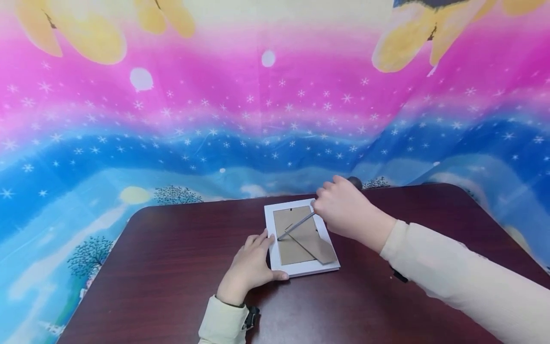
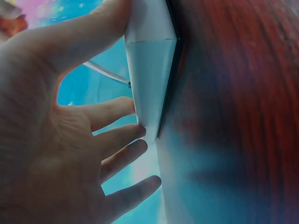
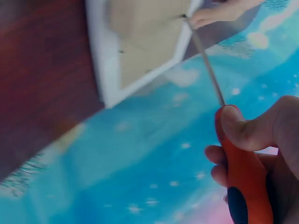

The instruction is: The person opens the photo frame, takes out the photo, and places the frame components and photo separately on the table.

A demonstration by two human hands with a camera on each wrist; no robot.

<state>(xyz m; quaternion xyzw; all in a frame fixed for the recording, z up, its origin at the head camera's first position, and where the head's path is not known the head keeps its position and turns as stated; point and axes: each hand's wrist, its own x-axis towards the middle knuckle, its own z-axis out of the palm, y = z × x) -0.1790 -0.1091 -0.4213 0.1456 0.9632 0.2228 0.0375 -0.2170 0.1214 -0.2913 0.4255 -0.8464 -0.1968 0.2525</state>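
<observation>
Running off right-wrist view: screwdriver handle (image 3: pixel 246 170); picture frame (image 3: pixel 106 79), blurred.

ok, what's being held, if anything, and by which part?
The right hand grips a screwdriver by its orange-red handle. The left hand only touches the white frame at its edges, fingers not curled round it.

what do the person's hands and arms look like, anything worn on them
The left hand and right hand wear no gloves. The left sleeve and right sleeve are pale cream. A black strap shows at the left wrist, a small black piece below the right sleeve.
</observation>
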